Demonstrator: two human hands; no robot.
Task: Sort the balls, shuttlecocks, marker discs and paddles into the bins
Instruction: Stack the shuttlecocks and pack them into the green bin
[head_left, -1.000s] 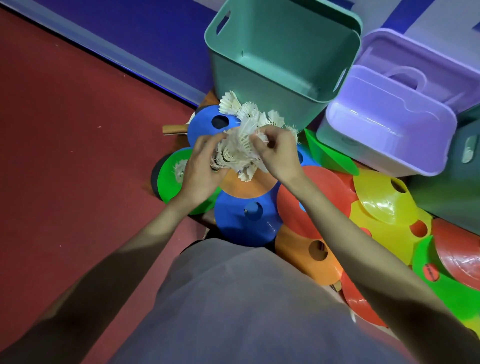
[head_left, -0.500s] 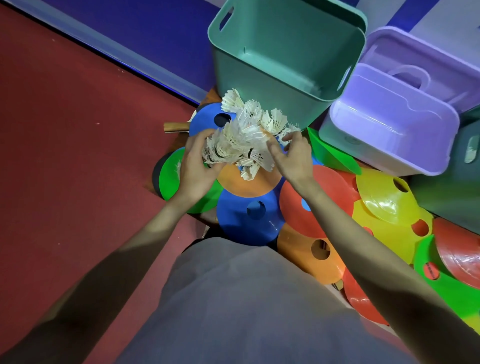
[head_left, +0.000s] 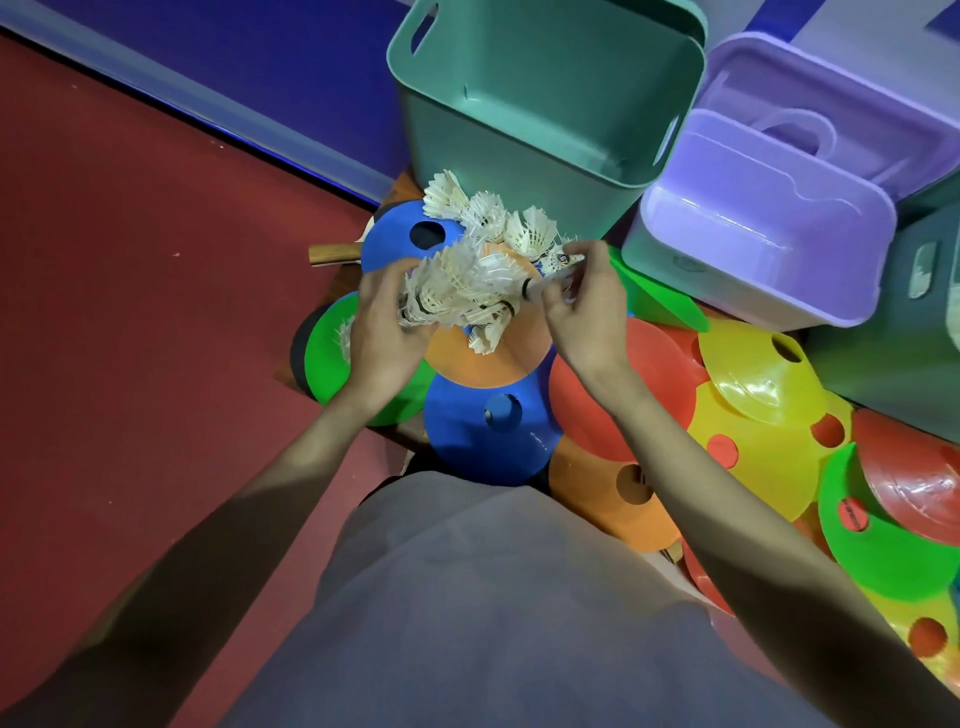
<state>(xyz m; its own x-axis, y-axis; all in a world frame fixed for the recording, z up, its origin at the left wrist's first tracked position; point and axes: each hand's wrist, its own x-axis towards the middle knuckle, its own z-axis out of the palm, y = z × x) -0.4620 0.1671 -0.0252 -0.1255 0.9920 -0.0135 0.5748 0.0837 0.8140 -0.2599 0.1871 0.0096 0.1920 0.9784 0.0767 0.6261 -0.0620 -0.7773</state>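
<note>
nearest me is my grey shirt (head_left: 498, 613), and just past it the marker discs (head_left: 488, 431) lie overlapping on the red floor (head_left: 130, 322): blue, orange, red, yellow and green, spreading off to my right. my left hand (head_left: 379, 332) is curled round a bunch of white shuttlecocks (head_left: 457, 291), feathers fanned toward my right. my right hand (head_left: 587, 306) pinches the cork end of one shuttlecock at the right edge of that bunch; i think it holds a second one too, but the fingers hide it. both hands hover over an orange disc (head_left: 483, 358). a few more shuttlecocks (head_left: 488, 213) lie beyond my hands on a blue disc (head_left: 395, 244), touching the front of the green bin. a wooden paddle handle (head_left: 332, 254) pokes out from under that blue disc. farther on stands the green bin (head_left: 519, 150), tilted toward me, and to its right the purple bin (head_left: 769, 249), with a grey-green bin (head_left: 914, 332) at the right edge.
</note>
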